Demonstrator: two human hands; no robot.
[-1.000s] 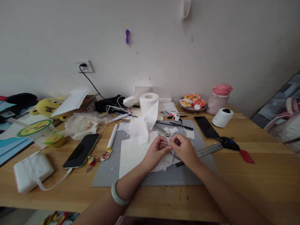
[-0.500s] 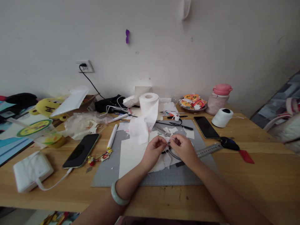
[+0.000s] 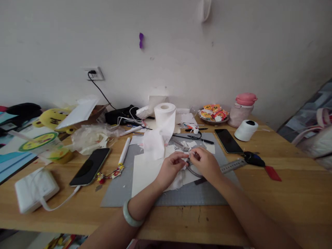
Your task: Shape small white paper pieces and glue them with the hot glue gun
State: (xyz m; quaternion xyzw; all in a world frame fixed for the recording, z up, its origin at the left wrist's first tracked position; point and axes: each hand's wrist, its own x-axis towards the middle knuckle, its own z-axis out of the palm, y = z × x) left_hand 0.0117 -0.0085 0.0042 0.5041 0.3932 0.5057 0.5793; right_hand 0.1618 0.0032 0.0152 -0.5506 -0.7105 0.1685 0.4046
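Observation:
My left hand (image 3: 169, 167) and my right hand (image 3: 206, 163) meet over a grey cutting mat (image 3: 121, 188) on a wooden table (image 3: 285, 204). Both pinch a small piece of white fabric (image 3: 185, 162) between their fingertips, fingers closed. More white fabric (image 3: 181, 180) and a white sheet (image 3: 145, 173) lie under the hands. A thin dark curved loop (image 3: 193, 172) shows just below my right hand. My left wrist wears a pale green bangle (image 3: 129, 217).
A toilet roll (image 3: 164, 119) stands behind the mat. Two phones (image 3: 90, 166) (image 3: 228, 140), a white pen (image 3: 124, 150), a metal ruler (image 3: 232, 166), a thread spool (image 3: 246, 130), a pink bottle (image 3: 242, 110), a snack bowl (image 3: 214, 114) and a white charger box (image 3: 35, 189) surround it.
Both hands have shifted slightly away from me and closed tighter together on the small white piece. Nothing else on the table has moved.

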